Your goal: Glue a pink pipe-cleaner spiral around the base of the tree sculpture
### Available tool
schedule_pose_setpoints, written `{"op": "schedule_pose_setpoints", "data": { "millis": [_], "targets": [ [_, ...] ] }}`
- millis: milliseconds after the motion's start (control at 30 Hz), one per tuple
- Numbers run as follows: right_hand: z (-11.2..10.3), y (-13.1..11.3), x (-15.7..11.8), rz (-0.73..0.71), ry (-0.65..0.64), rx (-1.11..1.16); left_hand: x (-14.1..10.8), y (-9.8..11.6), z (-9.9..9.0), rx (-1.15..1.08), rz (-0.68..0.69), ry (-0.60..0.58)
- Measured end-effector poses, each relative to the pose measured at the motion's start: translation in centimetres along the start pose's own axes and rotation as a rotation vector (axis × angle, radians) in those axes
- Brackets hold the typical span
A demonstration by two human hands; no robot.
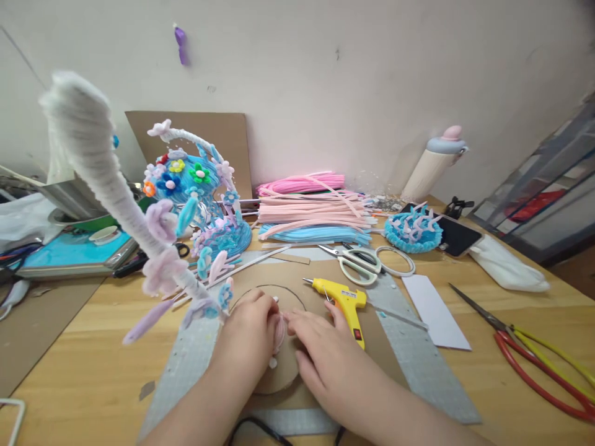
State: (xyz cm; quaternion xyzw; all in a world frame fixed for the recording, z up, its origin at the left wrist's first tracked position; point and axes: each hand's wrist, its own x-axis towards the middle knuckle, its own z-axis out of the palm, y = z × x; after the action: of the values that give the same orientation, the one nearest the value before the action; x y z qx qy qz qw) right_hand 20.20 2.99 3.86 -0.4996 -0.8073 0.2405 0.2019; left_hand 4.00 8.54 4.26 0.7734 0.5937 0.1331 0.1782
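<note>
My left hand (pixel 248 328) bends its fingers closed around a small pale pink fuzzy piece (pixel 279 334), partly hidden by the hand. My right hand (pixel 325 350) has its fingers apart, with the fingertips at the pink piece's right side. Beneath both lies a cardboard sheet (pixel 372 365) with a circular outline around the work. Small white bits show near the pink piece. Beside my left wrist rises a tall white wrapped stem (pixel 121 198) bearing lilac and blue fuzzy flowers. Just beyond my right hand lies a yellow glue gun (pixel 341 298).
Behind stand a flowered blue pipe-cleaner lamp shape (pixel 186 179) and bundles of pipe cleaners (pixel 311 207). White-handled scissors (pixel 357 266), a blue fuzzy disc (pixel 413 232), a phone (pixel 458 234) and a bottle (pixel 434 164) are toward the right. Red-and-yellow-handled scissors (pixel 530 347) lie nearer.
</note>
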Motion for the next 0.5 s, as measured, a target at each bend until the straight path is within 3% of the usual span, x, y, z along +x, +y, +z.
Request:
{"op": "schedule_pose_setpoints", "data": {
  "millis": [200, 500],
  "targets": [
    [0.0, 0.0, -0.1, -0.008, 0.014, 0.002, 0.5, 0.5, 0.3, 0.059, -0.098, 0.025],
    [0.3, 0.0, -0.2, -0.018, 0.029, 0.008, 0.3, 1.5, 0.1, 0.078, -0.12, 0.052]
  ]
}}
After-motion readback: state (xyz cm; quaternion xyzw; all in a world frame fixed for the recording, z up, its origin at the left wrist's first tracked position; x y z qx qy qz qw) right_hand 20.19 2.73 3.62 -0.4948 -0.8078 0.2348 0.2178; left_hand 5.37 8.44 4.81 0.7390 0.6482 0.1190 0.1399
